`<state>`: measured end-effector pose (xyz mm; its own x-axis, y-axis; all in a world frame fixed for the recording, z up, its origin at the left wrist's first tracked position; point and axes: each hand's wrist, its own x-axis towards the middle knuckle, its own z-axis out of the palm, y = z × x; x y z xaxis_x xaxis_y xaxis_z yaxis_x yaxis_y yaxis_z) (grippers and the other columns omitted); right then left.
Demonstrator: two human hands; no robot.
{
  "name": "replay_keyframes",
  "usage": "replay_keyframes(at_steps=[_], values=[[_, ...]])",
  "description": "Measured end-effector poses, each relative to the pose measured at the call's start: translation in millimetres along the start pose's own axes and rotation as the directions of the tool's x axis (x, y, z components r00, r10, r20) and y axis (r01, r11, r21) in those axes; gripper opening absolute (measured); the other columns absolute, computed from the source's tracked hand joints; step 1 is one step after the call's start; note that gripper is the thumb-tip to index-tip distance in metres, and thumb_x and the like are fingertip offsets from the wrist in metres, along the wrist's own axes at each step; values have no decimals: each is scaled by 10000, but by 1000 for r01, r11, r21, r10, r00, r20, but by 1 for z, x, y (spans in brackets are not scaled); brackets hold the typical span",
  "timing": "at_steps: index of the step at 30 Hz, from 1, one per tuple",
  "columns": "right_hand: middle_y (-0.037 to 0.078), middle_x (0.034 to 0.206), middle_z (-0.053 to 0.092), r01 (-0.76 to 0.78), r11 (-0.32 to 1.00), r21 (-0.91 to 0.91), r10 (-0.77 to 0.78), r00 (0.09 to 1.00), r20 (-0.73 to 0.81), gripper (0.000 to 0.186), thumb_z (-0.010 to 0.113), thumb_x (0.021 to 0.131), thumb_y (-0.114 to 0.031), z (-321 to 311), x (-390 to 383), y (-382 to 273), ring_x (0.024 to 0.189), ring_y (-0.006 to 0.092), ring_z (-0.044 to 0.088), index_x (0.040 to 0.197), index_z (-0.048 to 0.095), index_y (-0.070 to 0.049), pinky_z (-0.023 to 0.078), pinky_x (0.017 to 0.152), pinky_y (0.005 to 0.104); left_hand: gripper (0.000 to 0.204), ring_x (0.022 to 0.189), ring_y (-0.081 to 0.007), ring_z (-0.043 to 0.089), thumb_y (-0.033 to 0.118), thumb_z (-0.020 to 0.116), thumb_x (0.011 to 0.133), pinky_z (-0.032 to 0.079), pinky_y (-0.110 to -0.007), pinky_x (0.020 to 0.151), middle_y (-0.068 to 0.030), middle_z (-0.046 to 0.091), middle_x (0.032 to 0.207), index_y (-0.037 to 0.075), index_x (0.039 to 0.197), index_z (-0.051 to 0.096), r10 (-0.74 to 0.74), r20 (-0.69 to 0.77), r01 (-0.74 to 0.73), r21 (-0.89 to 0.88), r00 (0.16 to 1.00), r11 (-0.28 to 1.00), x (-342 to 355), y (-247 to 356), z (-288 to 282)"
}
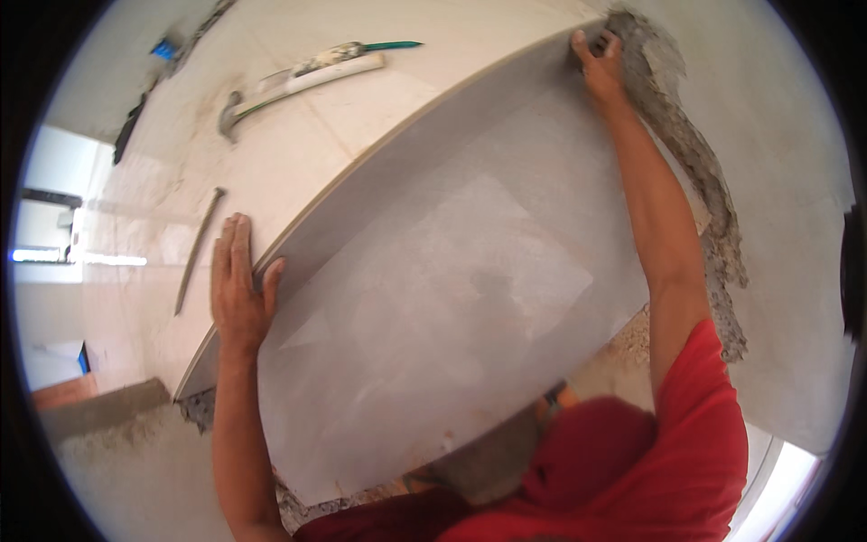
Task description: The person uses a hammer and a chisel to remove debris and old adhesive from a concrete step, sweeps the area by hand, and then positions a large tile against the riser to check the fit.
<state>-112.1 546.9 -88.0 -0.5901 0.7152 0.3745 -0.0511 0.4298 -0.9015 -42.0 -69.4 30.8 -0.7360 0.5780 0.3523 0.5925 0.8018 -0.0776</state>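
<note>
A long grey strip with a thin pale upper edge stands along the border of a beige tiled surface. Below it spreads a broad, smooth grey slab. My left hand rests at the near part of the strip, fingers stretched flat over the beige side and thumb across the edge. At the strip's far end, beside the broken wall, my right hand touches it with thumb and fingers apart. What lies under the right fingertips is hard to make out.
On the beige surface lie a claw hammer, a crusted tool with a green end and a metal rod with a wider head. Rough, broken masonry runs along the right wall. Something orange and black shows below the slab.
</note>
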Motion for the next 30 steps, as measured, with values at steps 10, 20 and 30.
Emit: replay_keyframes(at_steps=[10,20,30], values=[[264,1585,431,-71,994,-86,77,995,61,1090,749,878,-675,-21,43,22,1460,376,428,1568,345,65,340,1212,442,342,1019,-308,612,232,651,1021,514,-436,862,-203,601,1146,-50,1210,618,-541,-62,536,-81,839,840,-237,-54,-29],[277,1630,322,-118,988,-102,135,975,177,1129,710,912,-679,-13,24,3,1460,374,418,1614,204,47,402,1178,473,670,1065,-278,666,476,632,1044,596,-393,842,-212,635,1265,-91,1384,522,-985,-167,694,-715,-50,86,-290,-133,10],[267,1580,407,-99,979,-176,123,983,134,1141,698,880,-738,-15,27,-1,1388,367,490,1600,274,39,458,1098,453,937,1124,-312,653,549,790,904,627,-407,862,-255,605,1342,-110,1461,426,-981,-129,692,-722,-143,-6,-235,-142,23]])
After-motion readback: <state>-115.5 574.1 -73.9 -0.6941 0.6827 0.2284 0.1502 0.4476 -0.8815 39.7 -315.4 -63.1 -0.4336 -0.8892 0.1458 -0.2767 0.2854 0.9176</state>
